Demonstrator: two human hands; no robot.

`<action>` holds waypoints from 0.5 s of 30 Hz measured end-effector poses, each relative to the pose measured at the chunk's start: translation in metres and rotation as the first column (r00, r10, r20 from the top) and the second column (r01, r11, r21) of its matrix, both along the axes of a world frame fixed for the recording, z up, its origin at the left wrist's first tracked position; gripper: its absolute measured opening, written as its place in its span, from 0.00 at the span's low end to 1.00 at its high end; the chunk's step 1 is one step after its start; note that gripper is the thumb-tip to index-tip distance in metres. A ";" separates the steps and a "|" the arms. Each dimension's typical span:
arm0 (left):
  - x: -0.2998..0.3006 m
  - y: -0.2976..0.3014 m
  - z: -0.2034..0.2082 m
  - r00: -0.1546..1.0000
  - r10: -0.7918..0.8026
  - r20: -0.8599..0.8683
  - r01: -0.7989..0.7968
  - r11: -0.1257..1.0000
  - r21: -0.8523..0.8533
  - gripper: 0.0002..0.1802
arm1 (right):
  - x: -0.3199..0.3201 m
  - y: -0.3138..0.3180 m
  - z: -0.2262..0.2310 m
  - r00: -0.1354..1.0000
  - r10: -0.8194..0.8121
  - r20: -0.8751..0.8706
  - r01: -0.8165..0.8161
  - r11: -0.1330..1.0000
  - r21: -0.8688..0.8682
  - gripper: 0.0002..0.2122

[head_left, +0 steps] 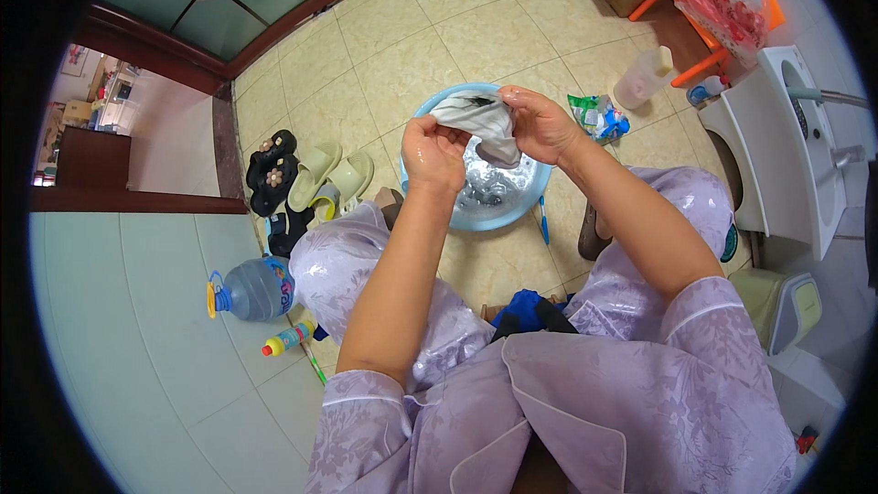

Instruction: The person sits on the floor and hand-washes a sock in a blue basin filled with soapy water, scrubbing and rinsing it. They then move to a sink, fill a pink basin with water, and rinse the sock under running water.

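Both hands hold up a small grey-white cloth (482, 119) that looks like a sock, with a dark gap at its upper edge. My left hand (435, 154) pinches its left side, fingers curled. On the other side my right hand (541, 126) grips the upper right edge between thumb and fingers. The lower end of the cloth hangs down over a light blue basin (506, 221) on the floor. Water with bright reflections shows in the basin, and a dark patch lies near its middle. What that patch is, I cannot tell.
Slippers (315, 177) stand left of the basin, near a large water bottle (256, 289) and a yellow-capped bottle (289, 338). To the right are a blue toothbrush-like stick (544, 220), a green packet (596, 117), a translucent jug (643, 79), a white washbasin (785, 146) and a bin (777, 309).
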State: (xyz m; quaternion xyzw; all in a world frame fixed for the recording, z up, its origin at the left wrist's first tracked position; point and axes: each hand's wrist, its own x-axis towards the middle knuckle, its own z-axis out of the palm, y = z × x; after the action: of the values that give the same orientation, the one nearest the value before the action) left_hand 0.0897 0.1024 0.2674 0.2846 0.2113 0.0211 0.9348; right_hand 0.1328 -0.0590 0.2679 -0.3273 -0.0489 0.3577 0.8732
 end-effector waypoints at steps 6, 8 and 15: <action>-0.003 -0.002 0.006 0.972 -0.234 0.024 0.227 0.960 0.167 0.15 | 0.003 -0.003 -0.001 0.999 -0.039 0.036 0.041 0.998 -0.037 0.06; -0.003 -0.006 0.010 0.973 -0.223 -0.054 0.228 0.908 0.351 0.15 | 0.002 -0.002 0.005 0.998 -0.059 0.021 0.061 0.994 -0.091 0.07; 0.004 -0.005 0.006 0.975 -0.220 -0.037 0.221 0.974 0.041 0.14 | 0.004 -0.001 0.005 0.982 -0.044 0.186 0.123 0.890 -0.439 0.11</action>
State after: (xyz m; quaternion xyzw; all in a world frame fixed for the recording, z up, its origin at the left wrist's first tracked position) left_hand 0.0937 0.0972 0.2731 0.3273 0.1931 -0.0827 0.9213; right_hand 0.1369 -0.0595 0.2725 -0.5509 -0.0258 0.2920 0.7814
